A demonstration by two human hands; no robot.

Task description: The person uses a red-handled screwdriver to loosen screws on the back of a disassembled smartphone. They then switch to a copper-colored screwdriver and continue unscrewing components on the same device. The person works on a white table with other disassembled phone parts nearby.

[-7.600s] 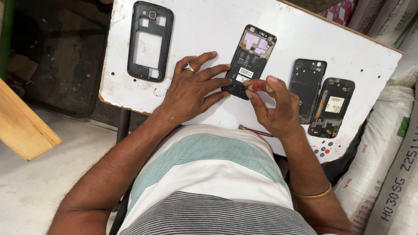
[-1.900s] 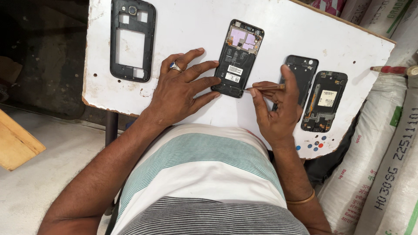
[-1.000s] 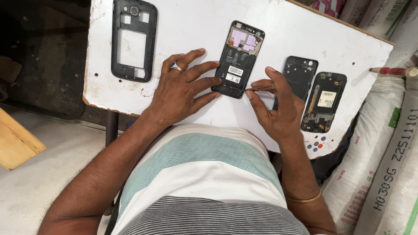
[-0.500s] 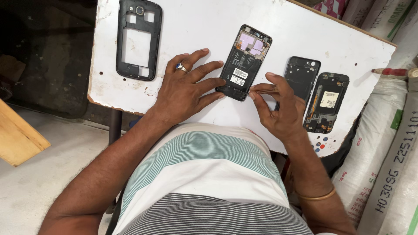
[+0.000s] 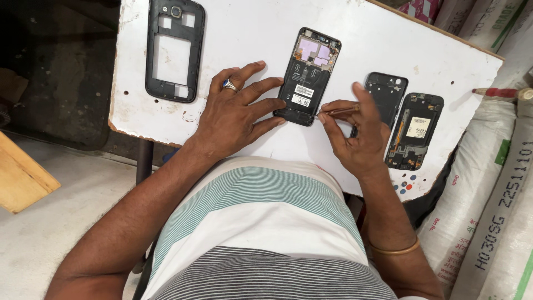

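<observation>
White worn board [image 5: 266,33] serves as bench. Left hand [image 5: 236,114] lies flat, fingers spread, pinning the opened phone [image 5: 308,75] at 12 o'clock so it can't slide. Right hand [image 5: 355,136] pinches a thin screwdriver [image 5: 338,111], tip at the phone's bottom edge. Spare frame [image 5: 174,50] at 10 o'clock.

Single head view, looking steeply down, close over white table [image 5: 266,28], own torso below.
</observation>
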